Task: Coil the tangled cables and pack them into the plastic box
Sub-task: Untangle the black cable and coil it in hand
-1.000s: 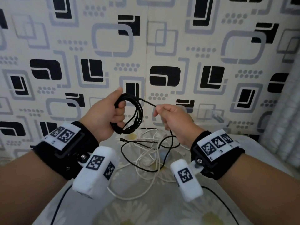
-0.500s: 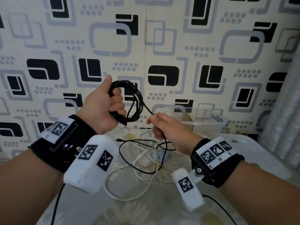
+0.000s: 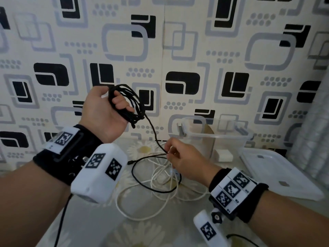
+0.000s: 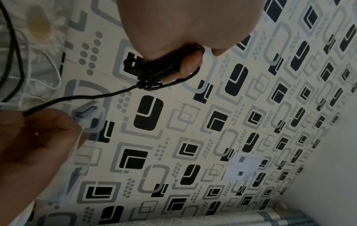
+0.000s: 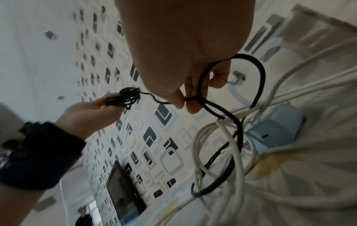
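Note:
My left hand (image 3: 108,111) is raised in front of the wall and grips a bundle of black cable coils (image 3: 130,104) wound round its fingers (image 4: 190,64). One black strand (image 3: 154,132) runs down from the coil to my right hand (image 3: 179,157), which pinches it between thumb and finger (image 5: 190,104) just above the table. The cable's loose tail (image 3: 154,186) loops on the table among tangled white cables (image 3: 142,211). The clear plastic box (image 3: 229,141) stands open against the wall, behind my right hand.
The box's white lid (image 3: 277,175) lies flat on the right. A small white charger block (image 3: 223,155) sits beside the box. A pale blue adapter (image 5: 278,128) lies among the white cables. The table has a daisy-print cloth (image 3: 142,148). A patterned wall stands close behind.
My left hand has lifted higher with the black coil. My right hand has slid down along the strand toward the table, and the box has come into view.

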Motion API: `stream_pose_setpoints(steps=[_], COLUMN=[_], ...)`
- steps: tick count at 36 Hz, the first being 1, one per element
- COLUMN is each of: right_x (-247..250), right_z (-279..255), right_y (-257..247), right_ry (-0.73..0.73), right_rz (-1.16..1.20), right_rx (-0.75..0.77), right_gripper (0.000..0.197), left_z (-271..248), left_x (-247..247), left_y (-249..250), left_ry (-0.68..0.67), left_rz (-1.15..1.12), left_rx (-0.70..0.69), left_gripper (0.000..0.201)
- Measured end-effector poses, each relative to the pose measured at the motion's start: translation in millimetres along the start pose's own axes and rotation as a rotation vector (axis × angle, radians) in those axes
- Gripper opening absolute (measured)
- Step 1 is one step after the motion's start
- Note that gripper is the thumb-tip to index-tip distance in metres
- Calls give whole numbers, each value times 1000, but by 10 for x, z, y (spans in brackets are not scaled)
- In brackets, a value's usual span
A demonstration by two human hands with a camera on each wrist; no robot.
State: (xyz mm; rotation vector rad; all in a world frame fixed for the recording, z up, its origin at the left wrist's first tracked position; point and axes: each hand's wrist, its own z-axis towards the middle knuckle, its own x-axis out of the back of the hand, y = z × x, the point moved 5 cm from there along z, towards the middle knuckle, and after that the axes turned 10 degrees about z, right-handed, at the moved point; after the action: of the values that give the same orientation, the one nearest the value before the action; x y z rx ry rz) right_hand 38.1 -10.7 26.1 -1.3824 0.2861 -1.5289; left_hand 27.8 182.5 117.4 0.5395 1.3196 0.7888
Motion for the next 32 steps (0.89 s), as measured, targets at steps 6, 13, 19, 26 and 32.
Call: stream_pose_setpoints(steps=[6, 13, 19, 26, 32], right_x=[-166, -197, -67, 10, 6], right_z=[-21, -93, -85, -77, -117], right_y=[-191, -425, -524, -525, -613], right_ry=[-105, -40, 60, 120, 175], right_rz=[-272, -419, -375, -379, -337], right_rx=[203, 496, 558, 602, 659], right_gripper=[21, 24, 24, 25, 18], left_z=[25, 48, 0, -55, -207], left_x=[-28, -14, -9, -61, -161], left_y=[-125, -332, -497, -608, -633], left_ry=[-32, -58, -109, -239, -344], left_rz=[55, 270, 463, 763, 1189], left_rx=[6, -24, -21, 13, -123], left_gripper=[26, 21, 18, 37, 46])
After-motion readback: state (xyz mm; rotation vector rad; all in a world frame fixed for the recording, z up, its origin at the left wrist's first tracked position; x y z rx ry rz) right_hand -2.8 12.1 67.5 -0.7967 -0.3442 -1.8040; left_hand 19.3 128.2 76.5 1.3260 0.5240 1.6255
